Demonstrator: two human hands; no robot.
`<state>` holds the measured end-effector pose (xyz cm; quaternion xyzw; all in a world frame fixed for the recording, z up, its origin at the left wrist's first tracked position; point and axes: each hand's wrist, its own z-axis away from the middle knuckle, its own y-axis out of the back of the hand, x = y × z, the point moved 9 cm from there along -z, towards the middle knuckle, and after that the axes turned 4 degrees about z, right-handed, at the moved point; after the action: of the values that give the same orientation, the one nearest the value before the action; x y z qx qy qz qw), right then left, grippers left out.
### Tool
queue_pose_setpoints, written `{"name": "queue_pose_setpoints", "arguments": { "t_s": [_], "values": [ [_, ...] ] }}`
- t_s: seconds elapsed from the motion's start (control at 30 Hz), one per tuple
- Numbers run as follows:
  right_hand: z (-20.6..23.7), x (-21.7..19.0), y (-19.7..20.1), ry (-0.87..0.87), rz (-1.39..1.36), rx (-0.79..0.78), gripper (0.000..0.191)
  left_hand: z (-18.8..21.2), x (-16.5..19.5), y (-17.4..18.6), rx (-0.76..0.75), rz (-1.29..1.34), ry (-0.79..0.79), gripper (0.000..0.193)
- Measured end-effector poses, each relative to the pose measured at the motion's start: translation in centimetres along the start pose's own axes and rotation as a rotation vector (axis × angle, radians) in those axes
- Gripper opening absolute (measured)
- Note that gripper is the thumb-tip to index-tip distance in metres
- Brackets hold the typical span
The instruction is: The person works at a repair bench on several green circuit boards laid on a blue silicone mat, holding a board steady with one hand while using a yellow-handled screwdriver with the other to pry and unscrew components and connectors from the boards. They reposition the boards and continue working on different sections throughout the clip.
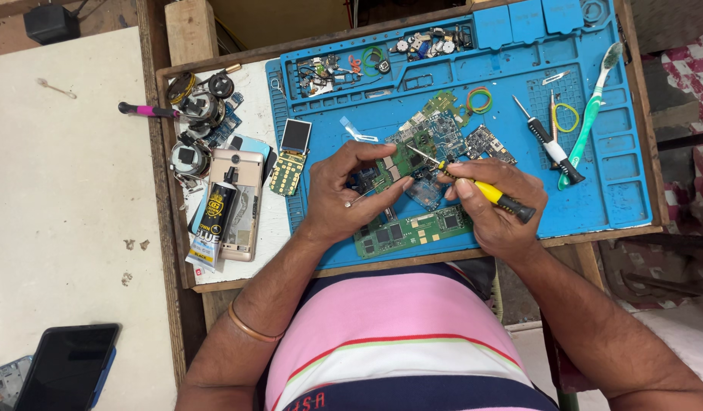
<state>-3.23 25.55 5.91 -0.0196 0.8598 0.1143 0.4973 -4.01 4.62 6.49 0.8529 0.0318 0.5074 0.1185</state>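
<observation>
your left hand (350,190) pinches the small green circuit board (403,161) flat on the blue silicone work mat (595,190); your right hand (492,205) is closed round the yellow-handled screwdriver (488,192). keep the tip upright, and press lightly so it doesn't slip.

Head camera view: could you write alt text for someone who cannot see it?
A person's right hand holds a yellow screwdriver to a circuit board steadied by the left hand, over a blue work mat. A glue tube lies on a phone at left.
</observation>
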Motion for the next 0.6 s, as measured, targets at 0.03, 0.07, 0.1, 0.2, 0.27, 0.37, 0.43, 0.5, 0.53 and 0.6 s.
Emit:
{"name": "queue_pose_setpoints", "arguments": {
  "t_s": [0.03, 0.07, 0.1, 0.2, 0.27, 0.37, 0.43, 0.5, 0.53, 0.6],
  "values": [
    [0.02, 0.07, 0.0, -0.006, 0.004, 0.002, 0.017, -0.01, 0.0, 0.0, 0.0, -0.002, -0.002, 0.043],
    [0.04, 0.14, 0.0, -0.011, 0.009, 0.004, 0.017, -0.01, 0.02, 0.0, 0.001, -0.004, -0.004, 0.043],
    [0.11, 0.22, -0.02, -0.018, 0.013, 0.006, 0.017, 0.04, 0.0, -0.01, 0.003, -0.003, -0.002, 0.043],
    [0.15, 0.38, 0.2, -0.035, 0.017, 0.03, 0.016, 0.04, -0.06, 0.01, 0.008, 0.004, 0.008, 0.043],
    [0.2, 0.46, 0.2, -0.043, -0.006, 0.041, 0.016, 0.08, -0.2, 0.05, 0.013, 0.014, 0.026, 0.042],
    [0.08, 0.32, 0.2, -0.033, -0.008, 0.035, 0.016, -0.05, 0.08, 0.05, 0.007, 0.005, -0.003, 0.043],
    [0.05, 0.19, 0.11, -0.024, -0.004, 0.019, 0.016, -0.06, 0.1, 0.07, 0.007, -0.012, -0.005, 0.043],
    [0.07, 0.15, -0.1, -0.021, -0.006, -0.002, 0.018, -0.06, 0.09, 0.07, 0.006, -0.018, -0.005, 0.043],
    [0.07, 0.22, -0.03, -0.025, -0.004, 0.007, 0.017, -0.07, 0.06, 0.07, 0.006, -0.015, -0.006, 0.043],
    [0.09, 0.4, 0.1, -0.035, 0.001, 0.025, 0.016, -0.04, -0.06, 0.1, 0.012, -0.009, 0.004, 0.042]
  ]
}}
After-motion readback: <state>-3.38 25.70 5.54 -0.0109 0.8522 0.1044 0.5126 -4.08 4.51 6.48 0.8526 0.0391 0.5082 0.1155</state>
